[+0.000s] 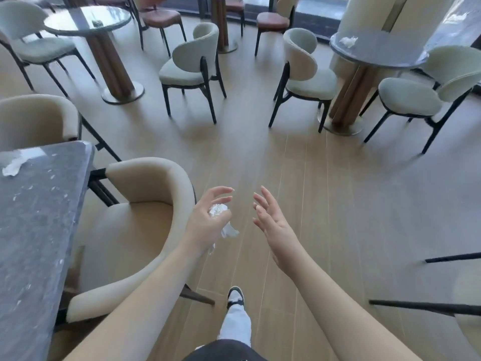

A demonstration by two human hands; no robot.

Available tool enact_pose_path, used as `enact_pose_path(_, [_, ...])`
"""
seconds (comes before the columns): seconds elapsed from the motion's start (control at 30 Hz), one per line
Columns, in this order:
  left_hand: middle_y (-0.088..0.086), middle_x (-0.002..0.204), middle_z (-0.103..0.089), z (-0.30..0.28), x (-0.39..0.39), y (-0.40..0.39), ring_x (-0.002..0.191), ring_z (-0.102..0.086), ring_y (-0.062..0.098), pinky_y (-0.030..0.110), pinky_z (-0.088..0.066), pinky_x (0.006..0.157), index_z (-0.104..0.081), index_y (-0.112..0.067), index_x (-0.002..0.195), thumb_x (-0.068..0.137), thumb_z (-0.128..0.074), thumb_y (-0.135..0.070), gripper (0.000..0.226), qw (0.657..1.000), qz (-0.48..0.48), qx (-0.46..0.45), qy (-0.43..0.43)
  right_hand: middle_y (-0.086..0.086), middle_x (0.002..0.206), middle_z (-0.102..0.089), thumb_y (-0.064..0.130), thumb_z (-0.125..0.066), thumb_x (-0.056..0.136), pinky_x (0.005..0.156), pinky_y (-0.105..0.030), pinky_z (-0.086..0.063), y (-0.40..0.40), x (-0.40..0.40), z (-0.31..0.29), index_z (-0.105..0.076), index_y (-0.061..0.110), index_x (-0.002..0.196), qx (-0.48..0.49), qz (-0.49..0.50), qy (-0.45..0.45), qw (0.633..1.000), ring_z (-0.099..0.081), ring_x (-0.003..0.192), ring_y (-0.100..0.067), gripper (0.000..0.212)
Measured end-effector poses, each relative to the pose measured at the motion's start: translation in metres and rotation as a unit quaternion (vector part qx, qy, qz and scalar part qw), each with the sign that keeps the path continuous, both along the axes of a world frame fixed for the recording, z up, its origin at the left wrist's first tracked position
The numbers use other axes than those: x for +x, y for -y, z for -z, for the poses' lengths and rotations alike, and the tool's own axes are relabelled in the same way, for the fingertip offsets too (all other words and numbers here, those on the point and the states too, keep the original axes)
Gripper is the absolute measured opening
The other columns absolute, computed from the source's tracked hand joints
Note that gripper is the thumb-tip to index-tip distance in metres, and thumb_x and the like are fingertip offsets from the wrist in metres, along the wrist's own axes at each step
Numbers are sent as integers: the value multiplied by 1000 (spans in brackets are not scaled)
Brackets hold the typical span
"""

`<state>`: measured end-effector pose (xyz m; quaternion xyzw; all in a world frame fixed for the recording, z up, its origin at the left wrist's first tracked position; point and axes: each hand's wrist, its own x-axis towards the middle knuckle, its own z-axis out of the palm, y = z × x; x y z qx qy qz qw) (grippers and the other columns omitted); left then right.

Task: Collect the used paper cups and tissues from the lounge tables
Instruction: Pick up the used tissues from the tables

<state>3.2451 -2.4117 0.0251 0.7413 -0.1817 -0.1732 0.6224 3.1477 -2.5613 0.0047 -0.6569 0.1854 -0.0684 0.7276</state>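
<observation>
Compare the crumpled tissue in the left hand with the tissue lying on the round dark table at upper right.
The crumpled white tissue in the left hand is held in the air, its tail hanging below the palm; the white tissue on the round dark table lies untouched. The held one is balled tight; the table one looks looser and flatter. The left hand holds the first; the right hand is empty. Both are white and crumpled.
</observation>
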Motion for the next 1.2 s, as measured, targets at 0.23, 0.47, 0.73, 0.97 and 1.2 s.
enact_pose_path(0.23, [-7,122,-70,-3,111,61,116,-62,-5,34,-46,106,-65,-28,119,90,-63,4,44,1000,-16,-22,-8,30,147,-44,56,-56,89,121,-44,-29,61,123,-17,-35,61,142,-34,-23,0,999,-40,136,9,58])
enact_pose_path(0.47, [-6,122,-70,-4,198,99,114,-63,-2,20,-44,96,-65,-28,117,90,-63,6,44,998,-48,-28,-9,28,146,-46,48,-55,92,122,-44,-29,127,224,-30,-35,55,146,-48,-12,16,999,-43,136,4,58])
enact_pose_path(0.73, [-12,130,-61,9,295,159,113,-64,2,29,-48,100,-60,-36,122,84,-63,-3,50,992,-128,-18,-3,24,149,-44,42,-53,92,120,-41,-32,185,345,-16,-36,57,142,-44,-80,22,996,-44,133,9,54])
enact_pose_path(0.97, [-16,130,-60,-2,382,210,119,-61,0,21,-45,94,-59,-36,124,89,-60,6,54,979,-204,9,-8,23,150,-42,42,-52,93,119,-38,-34,250,459,-27,-32,50,148,-38,-156,24,987,-42,135,8,59])
enact_pose_path(1.2, [-11,133,-58,-8,434,204,119,-60,0,13,-45,88,-58,-31,125,91,-58,8,52,956,-293,12,-9,19,152,-41,35,-51,102,118,-36,-35,251,550,-27,-31,45,152,-37,-253,29,966,-42,135,8,54])
